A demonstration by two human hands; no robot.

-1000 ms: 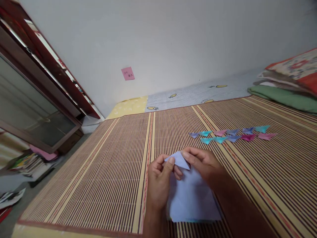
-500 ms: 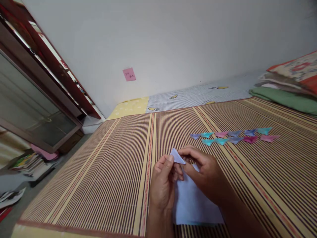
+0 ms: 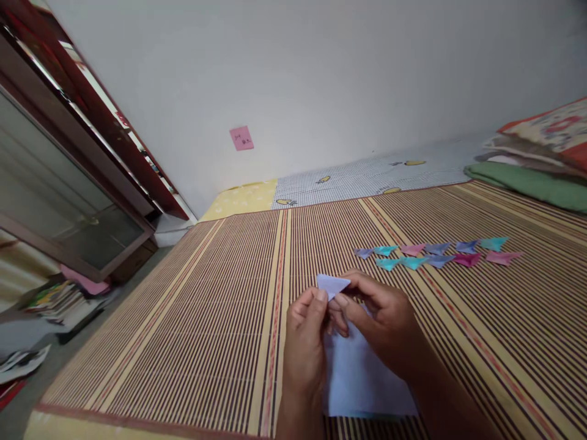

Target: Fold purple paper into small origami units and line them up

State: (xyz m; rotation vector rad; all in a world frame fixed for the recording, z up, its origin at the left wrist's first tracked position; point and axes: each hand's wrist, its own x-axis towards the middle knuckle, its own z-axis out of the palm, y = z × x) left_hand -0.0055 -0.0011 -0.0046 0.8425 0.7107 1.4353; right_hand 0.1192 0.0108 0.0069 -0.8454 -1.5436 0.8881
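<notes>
A small folded triangle of pale lilac paper (image 3: 332, 283) is held up between my two hands. My left hand (image 3: 306, 333) pinches its lower left part with thumb and forefinger. The thumb and forefinger of my right hand (image 3: 383, 318) close on its right side. Below them, partly covered by my right hand, pale sheets of paper (image 3: 367, 382) lie on the striped mat (image 3: 215, 318). Farther right, two rows of small folded papers in blue, turquoise, pink and magenta (image 3: 466, 259) rest on the mat.
Folded green cloth (image 3: 527, 183) and a patterned pillow (image 3: 545, 134) lie at the right edge. A pink note (image 3: 241, 138) is stuck on the wall. At left stand a glass-paned door (image 3: 68, 189) and a pile of books (image 3: 57, 305).
The folded paper has turned so its long edge is now at the top. My right thumb has shifted left along it, close to my left thumb.
</notes>
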